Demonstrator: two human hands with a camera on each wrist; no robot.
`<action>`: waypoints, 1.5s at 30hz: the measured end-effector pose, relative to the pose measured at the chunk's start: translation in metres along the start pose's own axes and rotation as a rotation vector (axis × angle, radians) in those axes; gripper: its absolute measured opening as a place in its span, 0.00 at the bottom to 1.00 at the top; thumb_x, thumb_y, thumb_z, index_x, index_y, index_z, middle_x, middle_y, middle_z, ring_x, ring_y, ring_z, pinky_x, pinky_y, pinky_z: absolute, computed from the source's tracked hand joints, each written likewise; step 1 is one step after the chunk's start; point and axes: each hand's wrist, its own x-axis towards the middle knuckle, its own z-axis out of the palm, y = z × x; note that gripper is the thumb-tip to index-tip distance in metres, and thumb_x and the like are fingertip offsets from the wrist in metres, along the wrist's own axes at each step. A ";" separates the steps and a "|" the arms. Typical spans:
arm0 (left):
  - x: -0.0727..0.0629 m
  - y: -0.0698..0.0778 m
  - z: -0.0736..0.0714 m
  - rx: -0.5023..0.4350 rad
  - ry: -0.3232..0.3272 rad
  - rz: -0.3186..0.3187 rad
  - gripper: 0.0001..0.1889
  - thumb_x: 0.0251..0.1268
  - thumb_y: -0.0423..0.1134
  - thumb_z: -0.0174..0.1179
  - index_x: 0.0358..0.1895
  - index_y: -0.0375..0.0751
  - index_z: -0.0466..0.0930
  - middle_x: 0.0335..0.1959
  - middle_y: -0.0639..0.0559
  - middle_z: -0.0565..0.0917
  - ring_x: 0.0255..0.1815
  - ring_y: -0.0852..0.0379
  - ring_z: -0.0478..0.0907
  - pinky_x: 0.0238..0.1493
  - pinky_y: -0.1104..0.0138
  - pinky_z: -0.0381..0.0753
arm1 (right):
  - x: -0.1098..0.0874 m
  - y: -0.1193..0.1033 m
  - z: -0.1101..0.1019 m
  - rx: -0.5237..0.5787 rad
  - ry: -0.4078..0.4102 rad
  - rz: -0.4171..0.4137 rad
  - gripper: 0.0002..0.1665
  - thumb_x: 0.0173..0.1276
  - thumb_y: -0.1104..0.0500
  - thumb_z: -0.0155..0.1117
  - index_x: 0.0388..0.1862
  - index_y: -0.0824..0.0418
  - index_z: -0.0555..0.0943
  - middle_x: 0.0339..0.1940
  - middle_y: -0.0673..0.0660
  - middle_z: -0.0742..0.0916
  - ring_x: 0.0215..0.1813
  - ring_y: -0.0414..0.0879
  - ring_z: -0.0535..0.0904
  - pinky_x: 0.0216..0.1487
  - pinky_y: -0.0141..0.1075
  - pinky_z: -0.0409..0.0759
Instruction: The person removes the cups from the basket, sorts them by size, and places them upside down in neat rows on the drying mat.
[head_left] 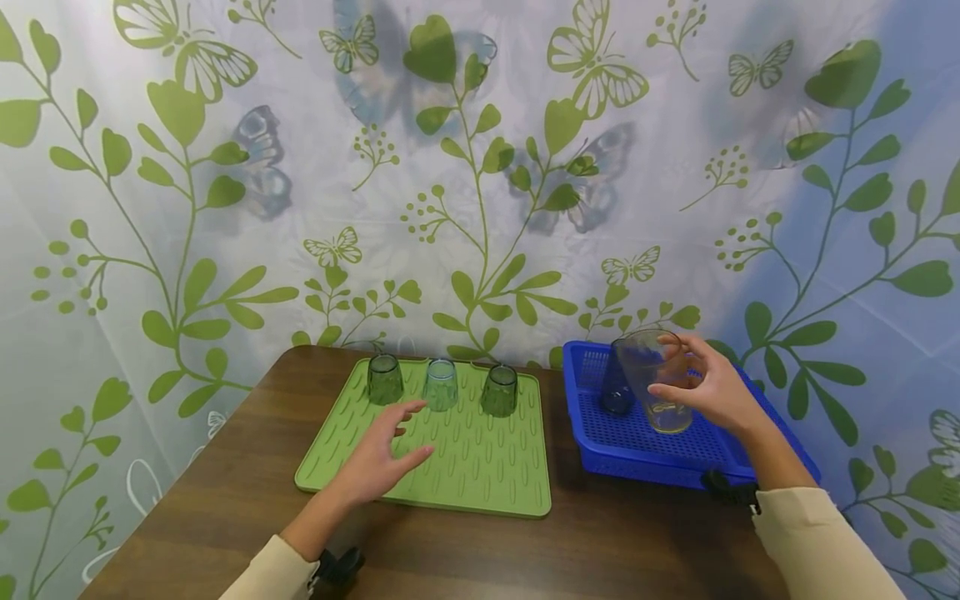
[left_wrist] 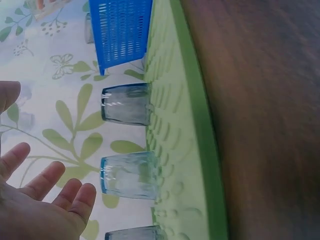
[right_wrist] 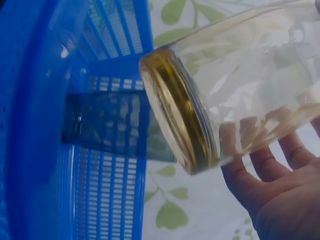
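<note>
My right hand (head_left: 712,387) holds a clear, amber-tinted drinking glass (head_left: 662,392), its fingers and thumb round the side. The glass is tilted and raised over the blue plastic basket (head_left: 637,468). In the right wrist view its thick golden base (right_wrist: 180,110) shows near a dark bluish glass (right_wrist: 110,122) that stands in the basket. Over the green drying mat (head_left: 480,487), my left hand (head_left: 375,458) hovers with spread fingers, holding nothing. Behind it, along the mat's far side, stand a dark green glass (head_left: 385,382), a pale blue glass (head_left: 441,386) and another dark green glass (head_left: 500,392).
Mat and basket rest on a brown wooden table (head_left: 225,492), the basket to the mat's right with a narrow gap between. A curtain (head_left: 480,208) printed with leaves and butterflies hangs right behind the table's far edge.
</note>
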 end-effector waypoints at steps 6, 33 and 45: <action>0.007 0.007 0.001 -0.018 0.005 -0.009 0.34 0.69 0.50 0.68 0.75 0.53 0.66 0.72 0.50 0.73 0.72 0.46 0.70 0.69 0.45 0.74 | -0.004 -0.018 0.012 -0.050 -0.018 0.040 0.44 0.65 0.48 0.77 0.76 0.52 0.68 0.59 0.58 0.80 0.53 0.46 0.81 0.44 0.39 0.81; 0.037 0.065 0.028 -0.116 -0.083 0.111 0.33 0.69 0.46 0.68 0.75 0.53 0.67 0.73 0.53 0.71 0.72 0.51 0.70 0.70 0.52 0.75 | -0.007 -0.066 0.061 -0.011 -0.092 -0.128 0.46 0.59 0.49 0.81 0.74 0.52 0.71 0.56 0.54 0.84 0.48 0.40 0.78 0.48 0.40 0.81; 0.048 0.094 0.037 -0.236 -0.154 0.067 0.38 0.65 0.48 0.71 0.76 0.56 0.64 0.71 0.53 0.72 0.69 0.52 0.74 0.70 0.54 0.76 | -0.005 -0.089 0.086 -0.010 -0.151 -0.216 0.49 0.54 0.45 0.83 0.74 0.50 0.72 0.59 0.50 0.82 0.54 0.47 0.79 0.52 0.48 0.81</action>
